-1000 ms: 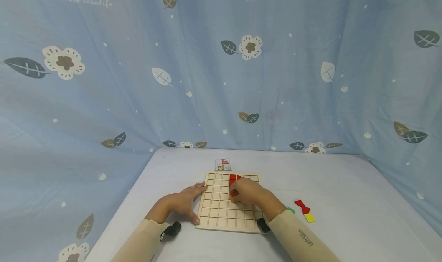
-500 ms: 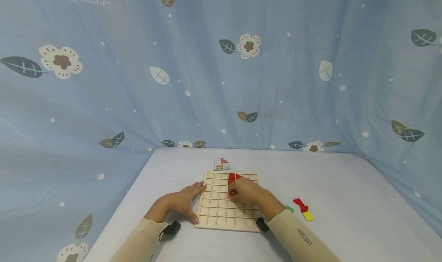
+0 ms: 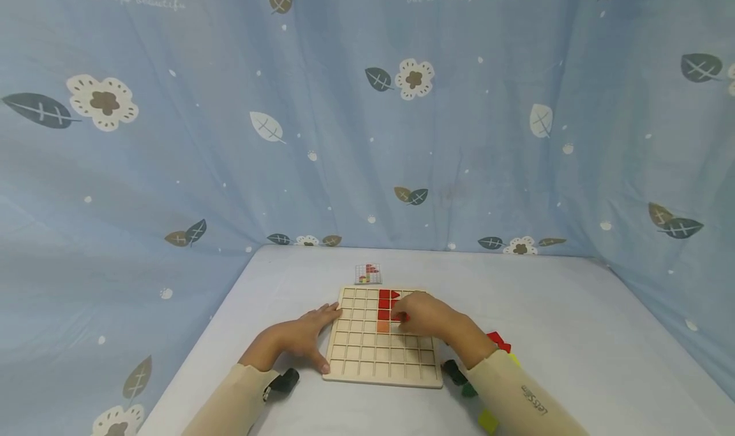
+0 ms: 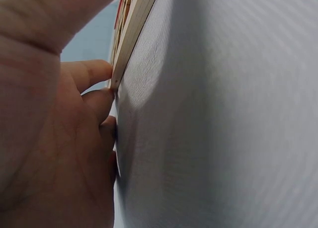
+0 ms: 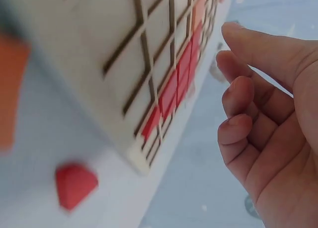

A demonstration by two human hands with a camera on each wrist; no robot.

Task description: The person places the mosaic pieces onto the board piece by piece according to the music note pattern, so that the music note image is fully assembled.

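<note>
A wooden grid board (image 3: pixel 362 366) lies on the white table. My left hand (image 3: pixel 301 337) rests against its left edge, thumb at the near corner and fingers farther up the side; the left wrist view shows fingertips touching the rim. Above the board's right half is my right hand (image 3: pixel 427 318). In the right wrist view its fingers (image 5: pixel 236 131) are loosely curled with nothing between them. Red tiles (image 3: pixel 384 304) fill several cells at the board's upper middle, partly hidden by that hand. An orange tile (image 3: pixel 383 326) sits in the cell below them.
A small pattern card (image 3: pixel 368 274) lies beyond the board. Right of it, loose red pieces (image 3: pixel 498 340), a yellow piece (image 3: pixel 515 359), a green piece (image 3: pixel 469 390) and a yellow-green piece (image 3: pixel 488 421) lie around the right forearm. A blue patterned curtain (image 3: pixel 367 136) hangs behind the table.
My right hand has let go of the orange tile and moved right, uncovering it and more red tiles. The right forearm has shifted right too. My left hand stays at the board's edge.
</note>
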